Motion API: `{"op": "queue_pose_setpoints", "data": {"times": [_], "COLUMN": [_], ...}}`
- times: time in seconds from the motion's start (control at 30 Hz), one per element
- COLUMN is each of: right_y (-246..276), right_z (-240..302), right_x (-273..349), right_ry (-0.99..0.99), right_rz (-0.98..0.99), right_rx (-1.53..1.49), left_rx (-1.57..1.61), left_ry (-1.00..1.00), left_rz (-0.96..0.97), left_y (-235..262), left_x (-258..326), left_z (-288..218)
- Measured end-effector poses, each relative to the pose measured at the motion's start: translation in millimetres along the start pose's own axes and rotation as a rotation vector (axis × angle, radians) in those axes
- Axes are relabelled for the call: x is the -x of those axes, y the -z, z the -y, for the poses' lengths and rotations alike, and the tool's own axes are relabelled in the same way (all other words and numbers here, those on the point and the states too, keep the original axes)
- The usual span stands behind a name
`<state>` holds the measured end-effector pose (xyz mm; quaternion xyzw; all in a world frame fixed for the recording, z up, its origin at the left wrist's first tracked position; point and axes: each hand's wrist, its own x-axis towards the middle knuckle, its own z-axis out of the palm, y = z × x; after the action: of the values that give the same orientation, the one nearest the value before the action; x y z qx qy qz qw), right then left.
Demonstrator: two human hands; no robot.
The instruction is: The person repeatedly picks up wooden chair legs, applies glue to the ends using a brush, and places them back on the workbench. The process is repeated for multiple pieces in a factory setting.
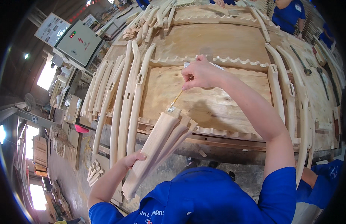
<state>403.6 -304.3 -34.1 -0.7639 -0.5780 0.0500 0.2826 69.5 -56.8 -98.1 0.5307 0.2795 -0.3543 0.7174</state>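
Wooden slats (158, 147) slant from the bench (217, 100) edge toward the person, left hand (132, 159) wrapped around them from below; the right hand (200, 72), arm extended, pinches a thin brush (175, 100) touching their top end

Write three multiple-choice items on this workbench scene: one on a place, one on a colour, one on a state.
1. Where does the brush tip touch?
A. the upper ends of the held wooden pieces
B. the floor
C. the grey cabinet

2. What colour is the person's shirt?
A. red
B. blue
C. white

3. How is the left hand?
A. open and empty
B. gripping the bundle of wooden pieces
C. flat on the bench

Key: 1 A, the small brush in the right hand meets the ends of the wooden pieces; 2 B, the shirt is blue; 3 B, the left hand wraps the bundle's side.
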Motion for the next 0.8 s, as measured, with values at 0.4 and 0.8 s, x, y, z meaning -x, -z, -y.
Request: {"op": "queue_pose_setpoints", "data": {"times": [0.4,0.8], "right_y": [2,-15], "right_z": [-11,-24], "right_x": [6,21], "right_ry": [0.197,0.194], "right_rz": [-0.030,-0.112], "right_rx": [-0.064,0.013], "left_rx": [0.076,0.053], "left_ry": [0.045,0.088], "left_rz": [-0.003,-0.057], "left_y": [8,16], "left_x": [-1,0], "left_z": [4,5]}}
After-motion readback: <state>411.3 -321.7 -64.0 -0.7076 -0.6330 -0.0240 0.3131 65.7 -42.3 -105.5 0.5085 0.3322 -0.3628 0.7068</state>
